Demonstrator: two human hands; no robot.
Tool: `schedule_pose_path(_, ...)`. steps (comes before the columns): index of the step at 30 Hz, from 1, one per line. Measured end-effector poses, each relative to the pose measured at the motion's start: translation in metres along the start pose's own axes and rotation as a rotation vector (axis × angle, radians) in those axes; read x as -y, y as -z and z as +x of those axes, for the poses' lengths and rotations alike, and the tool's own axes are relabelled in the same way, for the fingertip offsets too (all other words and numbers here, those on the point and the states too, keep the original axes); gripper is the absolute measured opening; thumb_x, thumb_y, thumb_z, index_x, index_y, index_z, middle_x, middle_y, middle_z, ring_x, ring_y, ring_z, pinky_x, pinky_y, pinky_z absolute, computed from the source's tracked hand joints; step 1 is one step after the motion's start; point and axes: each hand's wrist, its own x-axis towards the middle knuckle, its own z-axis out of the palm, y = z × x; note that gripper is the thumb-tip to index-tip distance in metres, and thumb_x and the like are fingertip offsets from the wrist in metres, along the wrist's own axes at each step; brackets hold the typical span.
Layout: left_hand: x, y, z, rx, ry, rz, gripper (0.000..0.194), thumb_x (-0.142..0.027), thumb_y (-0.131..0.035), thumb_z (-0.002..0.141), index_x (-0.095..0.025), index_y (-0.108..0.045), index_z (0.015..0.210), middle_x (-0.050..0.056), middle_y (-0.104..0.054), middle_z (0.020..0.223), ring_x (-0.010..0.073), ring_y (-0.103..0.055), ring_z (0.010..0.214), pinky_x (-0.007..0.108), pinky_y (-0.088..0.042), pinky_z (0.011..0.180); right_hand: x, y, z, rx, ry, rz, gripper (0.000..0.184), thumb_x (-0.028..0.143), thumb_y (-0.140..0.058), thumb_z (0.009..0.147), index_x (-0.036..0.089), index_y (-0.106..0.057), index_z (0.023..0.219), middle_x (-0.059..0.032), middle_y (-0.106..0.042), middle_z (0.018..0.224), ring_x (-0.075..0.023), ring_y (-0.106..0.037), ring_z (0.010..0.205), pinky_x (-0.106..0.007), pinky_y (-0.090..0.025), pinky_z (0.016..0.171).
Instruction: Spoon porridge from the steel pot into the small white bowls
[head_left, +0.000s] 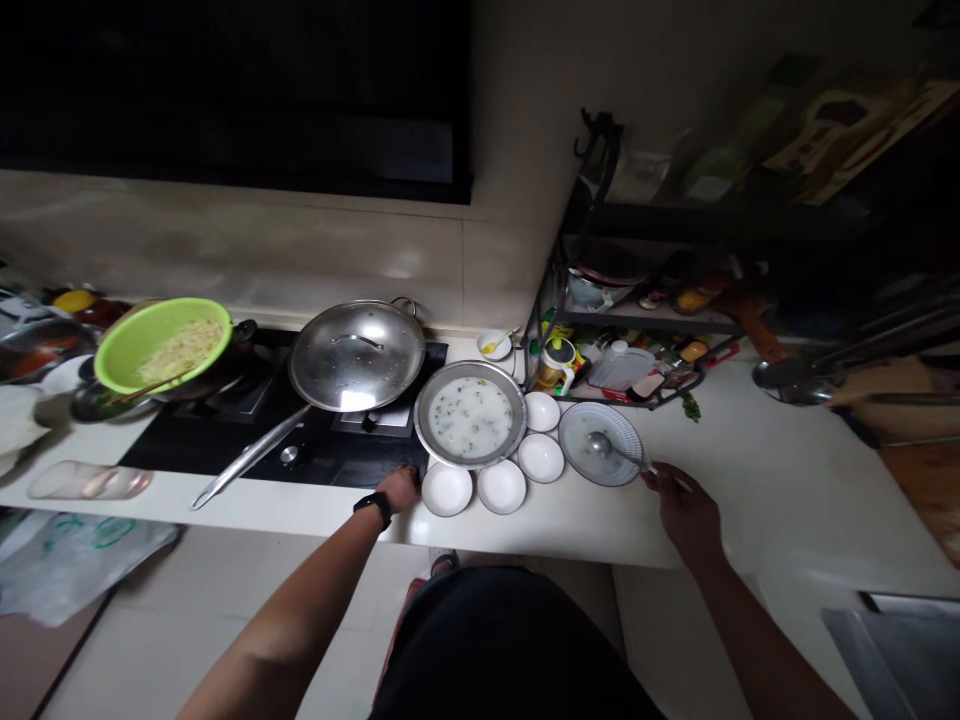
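Note:
My right hand [686,510] grips the handle of a metal ladle [600,444]. The ladle's head rests in a patterned bowl [628,432] with some whitish liquid in it. My left hand [399,489], with a black watch on its wrist, is closed at the front right corner of the black stove [330,458]. Its fingers seem to be round a stove knob, mostly hidden beneath them. Between my hands stands a wide metal basin [420,425] of whitish soup with green bits. Several small white bowls [501,487] surround its front and right side.
A lidded pan [357,356] sits on the stove, its long handle jutting over the front edge. Left of it is a green basin [112,350] of pale shreds. A glass [90,481] lies near the counter edge. Behind the patterned bowl rises a condiment rack [652,322].

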Motion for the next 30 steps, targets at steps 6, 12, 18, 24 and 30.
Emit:
schedule_pose_path(6, 0.003, -0.004, 0.003, -0.002, 0.013, -0.003, 0.024, -0.037, -0.061, 0.088, -0.016, -0.07, 0.095, 0.016, -0.076, 0.103, 0.0265, -0.073, 0.095, 0.03, -0.05, 0.078, -0.023, -0.013, 0.0, -0.075, -0.27, 0.493, 0.045, 0.051, -0.08, 0.07, 0.013, -0.071, 0.092, -0.0075, -0.077, 0.074, -0.0266, -0.078, 0.071, -0.04, -0.065, 0.072)
schedule_pose_path(12, 0.007, -0.008, 0.007, -0.005, 0.014, -0.011, 0.023, -0.034, -0.06, 0.088, -0.015, -0.071, 0.095, 0.016, -0.076, 0.104, 0.0257, -0.072, 0.096, 0.03, -0.05, 0.081, -0.024, -0.012, 0.008, -0.179, -0.419, 0.76, 0.031, 0.034, -0.086, 0.061, 0.014, -0.066, 0.076, -0.0041, -0.074, 0.069, -0.0235, -0.077, 0.063, -0.034, -0.067, 0.065)
schedule_pose_path(18, 0.003, -0.005, 0.004, -0.014, 0.014, 0.003, 0.025, -0.036, -0.06, 0.088, -0.015, -0.071, 0.097, 0.018, -0.075, 0.106, 0.0273, -0.072, 0.098, 0.031, -0.05, 0.082, -0.012, -0.005, 0.014, -0.216, -0.419, 0.772, 0.029, 0.032, -0.085, 0.062, 0.014, -0.066, 0.075, -0.0036, -0.072, 0.067, -0.023, -0.076, 0.059, -0.031, -0.068, 0.062)
schedule_pose_path(24, -0.002, 0.001, -0.002, 0.001, 0.015, -0.008, 0.023, -0.033, -0.06, 0.087, -0.015, -0.071, 0.097, 0.017, -0.076, 0.105, 0.0273, -0.073, 0.097, 0.031, -0.051, 0.081, -0.006, -0.002, 0.019, -0.236, -0.337, 0.765, 0.037, 0.032, -0.089, 0.06, 0.01, -0.066, 0.078, -0.0052, -0.072, 0.071, -0.0215, -0.075, 0.058, -0.032, -0.068, 0.062)
schedule_pose_path(30, -0.003, 0.001, -0.002, 0.0, 0.01, 0.017, 0.022, -0.03, -0.059, 0.087, -0.015, -0.071, 0.097, 0.017, -0.076, 0.105, 0.0276, -0.073, 0.098, 0.032, -0.051, 0.082, 0.008, 0.001, 0.02, -0.219, -0.307, 0.776, 0.038, 0.035, -0.09, 0.06, 0.011, -0.066, 0.078, -0.0063, -0.072, 0.074, -0.0224, -0.075, 0.059, -0.036, -0.068, 0.065)
